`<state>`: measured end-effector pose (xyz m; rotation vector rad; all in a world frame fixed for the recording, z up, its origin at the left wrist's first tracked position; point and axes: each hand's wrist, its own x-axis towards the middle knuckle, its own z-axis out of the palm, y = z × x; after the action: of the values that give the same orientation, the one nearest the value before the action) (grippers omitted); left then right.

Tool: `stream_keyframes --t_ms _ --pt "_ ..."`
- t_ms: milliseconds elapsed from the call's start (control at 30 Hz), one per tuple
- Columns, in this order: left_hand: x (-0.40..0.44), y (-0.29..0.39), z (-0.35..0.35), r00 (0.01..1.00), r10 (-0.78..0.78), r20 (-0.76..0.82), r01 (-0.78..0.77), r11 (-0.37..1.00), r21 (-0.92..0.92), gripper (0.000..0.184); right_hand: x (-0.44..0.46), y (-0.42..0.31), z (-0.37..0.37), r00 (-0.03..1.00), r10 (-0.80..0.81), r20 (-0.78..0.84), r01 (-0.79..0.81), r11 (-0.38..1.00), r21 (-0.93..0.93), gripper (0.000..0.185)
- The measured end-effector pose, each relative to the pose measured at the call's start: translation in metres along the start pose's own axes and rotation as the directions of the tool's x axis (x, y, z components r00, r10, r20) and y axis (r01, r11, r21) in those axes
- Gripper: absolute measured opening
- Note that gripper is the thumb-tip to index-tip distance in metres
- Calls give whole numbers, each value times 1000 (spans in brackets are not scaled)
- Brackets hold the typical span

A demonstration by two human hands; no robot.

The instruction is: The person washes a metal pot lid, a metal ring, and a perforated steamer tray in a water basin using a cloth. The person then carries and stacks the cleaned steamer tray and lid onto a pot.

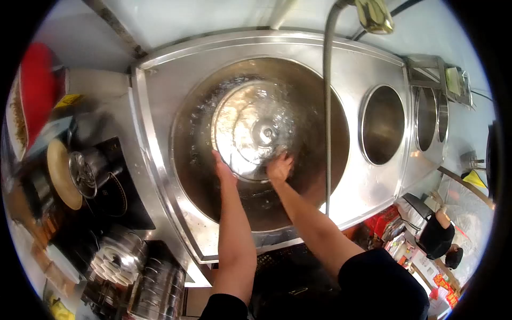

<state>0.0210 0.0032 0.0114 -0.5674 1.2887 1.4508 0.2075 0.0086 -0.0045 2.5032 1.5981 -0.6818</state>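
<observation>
A round shiny metal lid (242, 120) with a small central knob lies in the large round metal basin (197, 184), with water rippling around it. My left hand (224, 169) is at the lid's lower left edge, its fingers seemingly closed on the rim. My right hand (280, 166) touches the lid's lower right part, below the knob, with its fingers bent and slightly blurred. Whether those fingers hold anything is hidden.
A hose (328, 106) hangs across the basin's right side. Smaller round wells (383, 125) are set in the counter at right. At left are an induction hob (114, 194) and metal pots (120, 253). Another person (437, 234) is at lower right.
</observation>
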Motion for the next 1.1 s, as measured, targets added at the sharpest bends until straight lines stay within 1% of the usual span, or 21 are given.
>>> stream_keyframes --t_ms 33,67,100,133,200,300,333,433,467,567,600,633,667,733,767,800,867,933,1033,1067,1100 --pt "1 -2 -1 1000 24 -9 -25 999 -21 76 19 6 -8 998 -18 55 18 1000 3 70" --pt "7 -5 -6 999 26 -45 -25 1000 7 78 48 28 6 954 -298 -23 284 928 -240 50" --pt "7 -3 -7 998 16 -59 -14 999 30 76 84 60 39 825 -565 -30 483 731 -482 32" --pt "7 -2 -7 997 7 -75 -3 999 48 75 110 53 33 804 -595 -11 503 690 -521 33" --pt "2 2 1 997 6 -83 -2 999 47 73 143 17 3 893 -443 84 434 796 -422 36" --pt "-6 8 14 974 141 -180 -120 986 119 73 189 -34 -18 890 -423 170 455 805 -380 41" --pt "-3 8 10 986 74 -149 -64 995 74 72 199 -49 -18 884 -436 166 466 809 -358 43" --pt "-6 16 13 990 25 -138 -17 998 62 70 211 -98 -25 866 -498 56 492 823 -285 39" --pt "-13 20 18 994 28 -107 -27 1000 8 78 206 -114 -32 856 -516 38 506 819 -269 37" --pt "13 1 -4 990 73 -119 -70 997 28 81 181 -153 -44 594 -804 -20 741 556 -377 37" --pt "10 3 -2 993 50 -103 -51 999 -10 83 164 -172 -59 529 -842 107 815 470 -339 38" --pt "3 8 3 996 26 -85 -30 998 -46 85 159 -177 -41 507 -843 180 859 511 -28 39" --pt "-3 13 8 998 4 -67 -10 997 -80 87 154 -182 -24 481 -839 252 794 539 280 41" --pt "-8 17 12 989 -28 -148 17 997 -71 91 138 -186 -1 367 -909 200 715 413 564 41" --pt "-9 18 13 981 -45 -190 32 997 -68 93 100 -196 -43 209 -966 151 915 247 318 41" --pt "-12 20 14 988 -49 -148 33 993 -111 95 72 -200 -73 33 -988 151 998 40 38 40" --pt "-16 23 16 997 -51 -65 37 980 -198 98 51 -194 -83 -139 -968 208 984 -113 135 40" --pt "-12 20 13 998 11 -59 -22 982 -189 99 47 -194 -82 -343 -901 266 925 -275 262 39" --pt "-16 22 18 1000 -4 0 4 974 -227 100 58 -209 -79 -432 -841 324 901 -396 176 37" --pt "-20 27 21 999 -23 24 28 969 -245 100 66 -215 -72 -400 -877 265 917 -381 120 34" --pt "-24 32 25 998 -33 -55 21 978 -206 100 71 -221 -69 -246 -931 272 969 -234 73 32"
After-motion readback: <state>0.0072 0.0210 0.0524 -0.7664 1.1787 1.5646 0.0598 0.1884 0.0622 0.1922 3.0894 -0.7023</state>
